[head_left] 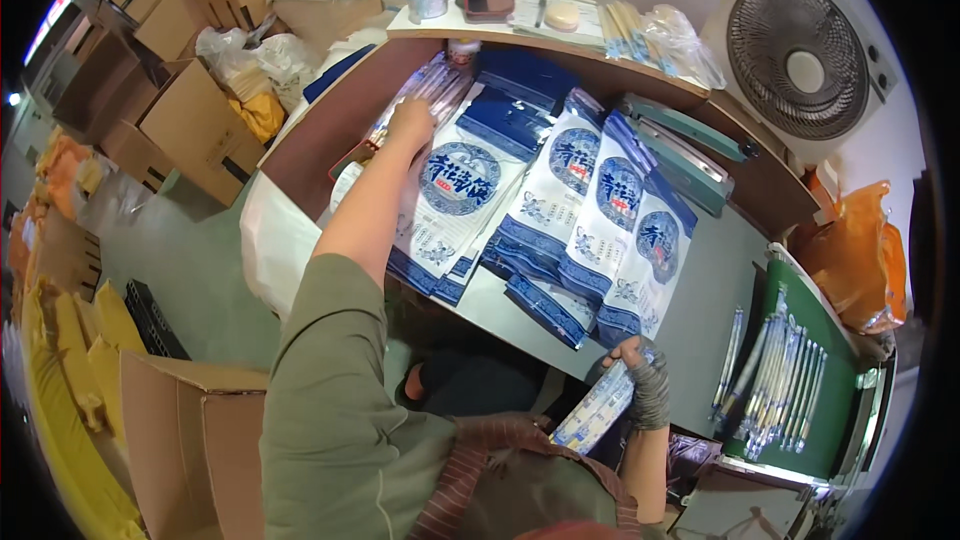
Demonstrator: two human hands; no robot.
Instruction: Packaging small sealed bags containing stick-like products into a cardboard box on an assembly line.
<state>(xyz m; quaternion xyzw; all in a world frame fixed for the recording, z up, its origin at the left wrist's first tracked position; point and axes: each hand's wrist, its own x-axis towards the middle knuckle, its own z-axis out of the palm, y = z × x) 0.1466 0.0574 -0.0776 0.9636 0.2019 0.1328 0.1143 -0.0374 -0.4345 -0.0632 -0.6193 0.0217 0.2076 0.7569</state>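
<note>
My left hand (410, 124) reaches far forward and rests on a pile of clear narrow packets (432, 90) at the table's back left corner; whether it grips one I cannot tell. My right hand (643, 372), in a grey fingerless glove, holds a bundle of slim blue-and-white packets (598, 410) near the table's front edge. Between the hands lie several overlapping blue-and-white printed bags (560, 200) spread across the grey table (715, 280).
A green tray (835, 380) at right holds several slim wrapped sticks. A heat sealer (690, 155) sits behind the bags. A raised shelf (560, 35) carries a phone, tape roll and packets. A fan (800, 58) stands at back right. Cardboard boxes (190, 130) crowd the left.
</note>
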